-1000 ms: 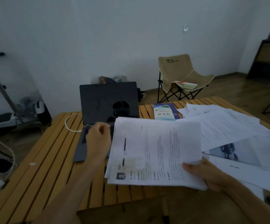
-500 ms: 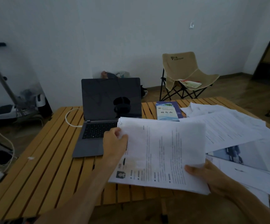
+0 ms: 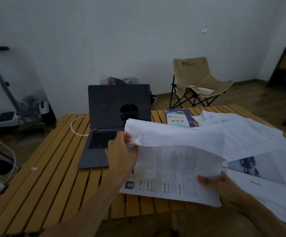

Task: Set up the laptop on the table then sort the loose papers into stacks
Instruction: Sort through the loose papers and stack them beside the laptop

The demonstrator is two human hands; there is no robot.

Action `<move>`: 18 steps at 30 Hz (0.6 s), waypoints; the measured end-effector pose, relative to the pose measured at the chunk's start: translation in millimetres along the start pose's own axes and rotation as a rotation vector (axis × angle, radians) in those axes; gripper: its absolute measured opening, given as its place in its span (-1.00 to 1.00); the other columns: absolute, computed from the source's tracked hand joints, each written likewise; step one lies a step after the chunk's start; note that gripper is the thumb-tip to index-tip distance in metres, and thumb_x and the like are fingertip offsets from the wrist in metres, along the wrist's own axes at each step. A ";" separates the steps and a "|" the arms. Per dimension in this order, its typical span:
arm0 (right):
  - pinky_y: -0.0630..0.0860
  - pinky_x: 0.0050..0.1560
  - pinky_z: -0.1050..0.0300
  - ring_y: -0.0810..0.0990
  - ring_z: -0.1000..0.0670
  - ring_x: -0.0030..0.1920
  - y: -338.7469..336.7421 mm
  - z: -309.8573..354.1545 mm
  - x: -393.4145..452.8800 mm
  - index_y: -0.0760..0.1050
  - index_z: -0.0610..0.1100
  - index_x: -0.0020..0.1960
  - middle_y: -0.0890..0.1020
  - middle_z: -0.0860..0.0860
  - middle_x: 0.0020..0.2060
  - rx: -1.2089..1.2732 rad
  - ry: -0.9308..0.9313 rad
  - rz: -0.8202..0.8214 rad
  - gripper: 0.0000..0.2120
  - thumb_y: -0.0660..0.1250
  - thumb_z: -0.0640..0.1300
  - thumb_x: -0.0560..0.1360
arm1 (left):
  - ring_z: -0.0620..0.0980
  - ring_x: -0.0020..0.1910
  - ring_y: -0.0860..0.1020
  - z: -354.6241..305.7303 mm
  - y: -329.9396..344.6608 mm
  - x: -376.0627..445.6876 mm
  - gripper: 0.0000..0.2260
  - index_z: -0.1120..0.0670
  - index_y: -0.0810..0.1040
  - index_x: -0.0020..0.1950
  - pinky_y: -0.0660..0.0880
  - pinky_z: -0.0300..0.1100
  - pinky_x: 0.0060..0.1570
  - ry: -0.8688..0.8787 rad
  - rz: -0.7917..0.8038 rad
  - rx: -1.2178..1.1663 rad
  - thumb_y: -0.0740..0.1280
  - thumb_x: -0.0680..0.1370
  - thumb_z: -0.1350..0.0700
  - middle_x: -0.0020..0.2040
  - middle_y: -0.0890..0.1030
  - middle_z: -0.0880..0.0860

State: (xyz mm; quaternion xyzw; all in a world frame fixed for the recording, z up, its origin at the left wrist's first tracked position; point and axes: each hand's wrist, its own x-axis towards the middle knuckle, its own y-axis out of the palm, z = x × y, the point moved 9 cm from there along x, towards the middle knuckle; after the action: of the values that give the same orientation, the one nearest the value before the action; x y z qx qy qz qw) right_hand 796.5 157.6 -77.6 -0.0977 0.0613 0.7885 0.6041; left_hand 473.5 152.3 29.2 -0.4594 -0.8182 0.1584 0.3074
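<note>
One open laptop (image 3: 116, 127) stands far left on the table (image 3: 41, 182). One blue booklet (image 3: 179, 118) lies just right of it. One folding chair (image 3: 197, 81) stands beyond. Two hands (image 3: 121, 151) (image 3: 224, 187) hold papers (image 3: 174, 171); the loose sheets (image 3: 251, 134) at right overlap too much to count.

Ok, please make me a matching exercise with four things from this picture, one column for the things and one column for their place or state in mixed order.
Things:
1. laptop
2. blue booklet
3. folding chair
4. top sheet

Places or states:
A. on the floor behind the table
B. pinched at its corner by the left hand, held from below by the right hand
C. open, screen dark, white cable plugged in
D. lying flat on the table just right of the laptop

Pairs: 1-C, 2-D, 3-A, 4-B
</note>
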 end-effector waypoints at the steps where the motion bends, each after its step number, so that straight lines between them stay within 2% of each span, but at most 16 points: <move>1: 0.62 0.03 -0.32 0.71 -0.22 0.01 0.4 1.5 -0.8 0.55 -0.15 0.24 0.72 -0.16 0.01 0.005 -0.006 -0.004 -0.34 0.66 0.01 0.22 | 0.01 0.06 0.46 -1.7 -3.4 -1.1 -0.72 -0.14 0.39 0.07 0.48 0.08 0.09 0.006 0.001 -0.055 0.43 0.47 0.04 -0.07 0.48 -0.19; 2: 0.62 0.02 -0.30 0.71 -0.22 0.01 0.2 3.5 -0.6 0.55 -0.15 0.23 0.72 -0.16 0.02 0.002 -0.021 -0.012 -0.28 0.67 0.07 0.16 | 0.01 0.05 0.47 -2.9 -6.1 -1.9 -0.67 -0.15 0.37 0.10 0.51 0.00 0.05 0.011 0.007 -0.119 0.44 0.47 0.06 -0.05 0.48 -0.18; 4: 0.65 -0.05 -0.21 0.72 -0.20 0.00 0.3 11.2 -1.1 0.57 -0.10 0.20 0.73 -0.13 0.02 -0.030 -0.065 -0.028 -0.12 0.68 0.24 -0.02 | -0.02 -0.01 0.50 -7.3 -11.5 -3.7 -0.62 -0.11 0.36 0.16 0.53 -0.28 -0.14 0.011 0.023 -0.255 0.44 0.48 0.17 -0.04 0.48 -0.08; 6: 0.65 -0.03 -0.22 0.72 -0.18 0.00 -3.4 18.2 -2.0 0.58 -0.08 0.19 0.73 -0.11 0.02 -0.038 -0.109 -0.062 -0.13 0.66 0.29 -0.01 | -0.06 -0.06 0.53 -13.1 -18.1 -4.4 -0.62 -0.06 0.37 0.17 0.50 -0.39 -0.25 0.019 0.025 -0.343 0.42 0.49 0.25 -0.03 0.50 -0.03; 9: 0.63 -0.02 -0.31 0.71 -0.22 0.01 -5.4 29.2 -2.3 0.59 -0.06 0.18 0.72 -0.13 0.02 -0.033 -0.187 -0.070 -0.18 0.63 0.33 0.05 | -0.13 0.03 0.52 -20.8 -33.2 1.7 -0.60 -0.09 0.39 0.19 0.50 -0.35 -0.16 0.086 -0.039 -0.355 0.44 0.48 0.20 0.07 0.49 -0.08; 12: 0.62 -0.03 -0.35 0.70 -0.22 -0.01 -4.9 40.2 -2.9 0.61 -0.08 0.16 0.71 -0.15 0.01 -0.040 -0.261 -0.063 -0.34 0.61 0.25 0.19 | -0.18 0.21 0.48 -28.4 -42.0 13.9 -0.44 -0.06 0.30 0.41 0.52 -0.30 0.05 0.123 -0.027 -0.449 0.46 0.49 0.15 0.28 0.42 -0.12; 14: 0.64 -0.04 -0.32 0.70 -0.21 -0.01 -2.5 44.7 -2.0 0.58 -0.14 0.19 0.70 -0.16 0.00 -0.067 -0.286 -0.058 -0.24 0.60 0.31 0.17 | -0.15 0.22 0.52 -34.2 -42.5 17.9 -0.44 -0.05 0.27 0.47 0.56 -0.14 0.12 0.140 -0.005 -0.489 0.41 0.54 0.15 0.27 0.47 -0.14; 16: 0.66 -0.08 -0.25 0.70 -0.21 -0.02 2.7 45.6 -0.6 0.56 -0.18 0.18 0.70 -0.16 -0.02 -0.096 -0.300 -0.033 -0.11 0.60 0.39 0.06 | -0.14 0.18 0.55 -33.3 -45.2 17.1 -0.54 -0.05 0.34 0.43 0.58 -0.04 0.13 0.156 -0.056 -0.443 0.37 0.57 0.15 0.22 0.52 -0.15; 18: 0.66 -0.11 -0.24 0.71 -0.22 -0.05 5.6 45.3 -0.2 0.56 -0.19 0.15 0.70 -0.16 -0.04 -0.112 -0.328 -0.020 -0.14 0.61 0.36 0.07 | -0.16 0.15 0.56 -29.2 -46.3 10.1 -0.61 -0.02 0.39 0.38 0.60 -0.03 0.10 0.151 -0.098 -0.424 0.36 0.58 0.16 0.19 0.55 -0.12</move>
State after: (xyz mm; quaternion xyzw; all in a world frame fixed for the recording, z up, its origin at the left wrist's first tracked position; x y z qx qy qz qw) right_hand 787.5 165.7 -33.5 -0.0020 -0.0832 0.7901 0.6073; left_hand 458.2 135.7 80.1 -0.4840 -0.8292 -0.0670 0.2715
